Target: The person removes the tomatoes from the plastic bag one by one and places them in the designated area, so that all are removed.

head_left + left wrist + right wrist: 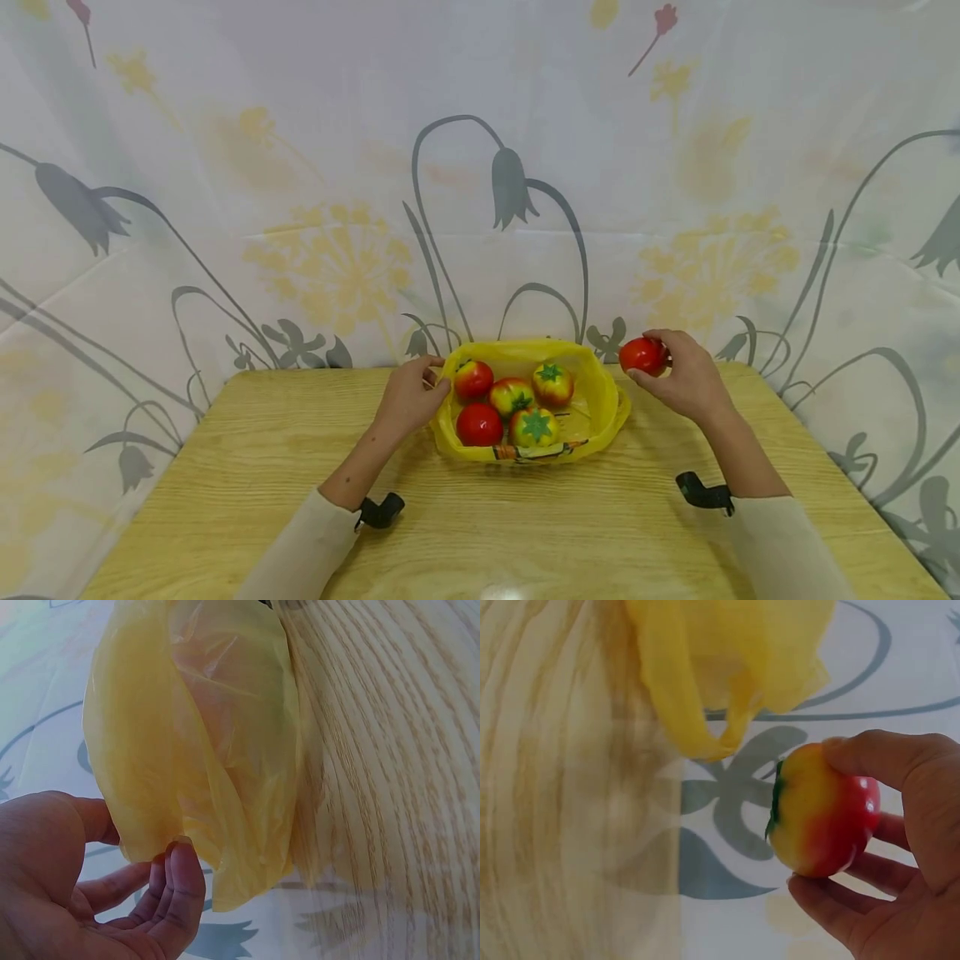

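Observation:
A yellow plastic bag [603, 408] lies with its mouth wide on the table, several red and yellow toy tomatoes [511, 397] inside it. At the bag's left edge my left hand [411, 393] pinches the thin plastic between thumb and fingers. My right hand [692, 377] holds another toy tomato [821, 814] in its fingertips, raised to the right of the bag and apart from it. In the right wrist view this tomato shows a yellow side, a red side and a green leafy top. One looped bag handle [720, 742] hangs near it.
The wood-grain table [525, 533] carries the bag near its back edge. Behind it hangs a pale curtain [480, 275] with grey and yellow flower prints. Black camera mounts [381, 510] sit on both wrists, by the light sleeves [307, 542].

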